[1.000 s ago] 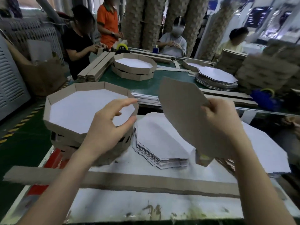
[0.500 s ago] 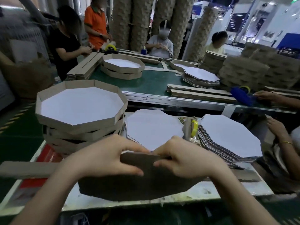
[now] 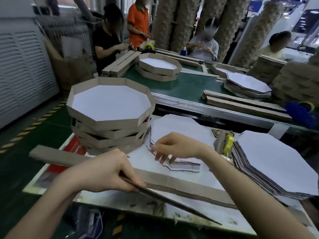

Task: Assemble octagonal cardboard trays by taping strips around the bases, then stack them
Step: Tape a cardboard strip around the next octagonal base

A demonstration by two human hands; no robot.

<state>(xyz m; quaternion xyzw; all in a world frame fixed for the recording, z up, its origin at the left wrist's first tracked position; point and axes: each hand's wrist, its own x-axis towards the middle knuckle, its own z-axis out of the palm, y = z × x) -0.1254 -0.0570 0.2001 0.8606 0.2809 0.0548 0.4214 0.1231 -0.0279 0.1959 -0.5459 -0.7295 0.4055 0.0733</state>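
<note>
- Hands apart. Left hand [image 3: 103,171] pinches one octagonal base [image 3: 165,198] at its left end, thumb on top. The base is seen edge-on and slants toward the near right over the tabletop [image 3: 224,219].
- Right hand [image 3: 174,145] holds nothing. Its fingers are loosely spread over the near edge of the middle pile of bases [image 3: 177,125]; cannot tell whether they touch it.
- Risk: one-hand pinch at the end of a thin sheet. The base may sag or twist and sit badly against the strip [image 3: 57,156], which lies flat on the tabletop just beyond it.
- Risk: the right fingers could drag sheets off the already fanned pile.
- Positions: tape roll [image 3: 228,144] stands right of the right hand. Stack of finished trays [image 3: 110,124] sits far left, apart from the held base.
</note>
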